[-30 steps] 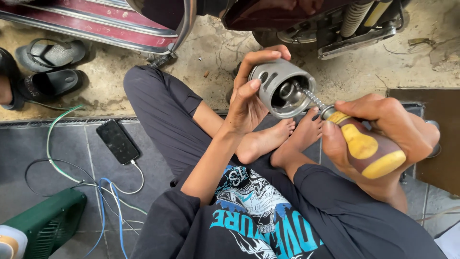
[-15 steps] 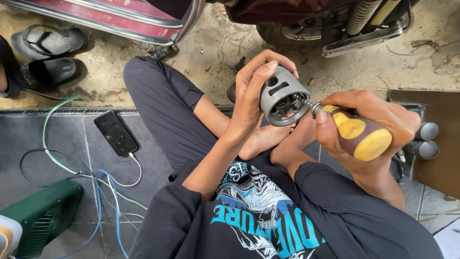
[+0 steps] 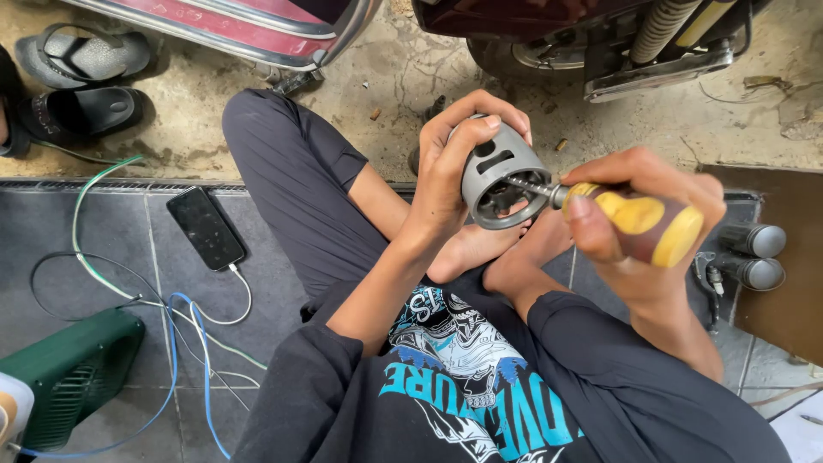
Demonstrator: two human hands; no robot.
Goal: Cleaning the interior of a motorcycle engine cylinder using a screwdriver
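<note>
the right hand [image 3: 639,214] is closed around a yellow-handled screwdriver [image 3: 634,221], its shaft reaching left into a grey metal cylinder [image 3: 497,176]. the left hand [image 3: 454,163] grips that cylinder above the bare feet [image 3: 480,249]. farther left on the floor lies a black phone [image 3: 204,227].

Head-worn, looking steeply down at close range onto lap and hands; phone [image 3: 206,228] left of lap, motorcycle [image 3: 591,34] beyond.

- Two hands, left hand [image 3: 459,167] and right hand [image 3: 639,219], are showing.
- One grey piston [image 3: 500,176] and one screwdriver [image 3: 639,221] are showing.
- One phone [image 3: 206,228] is lying nearby.
- Two sandals [image 3: 81,77] are sitting together.
</note>
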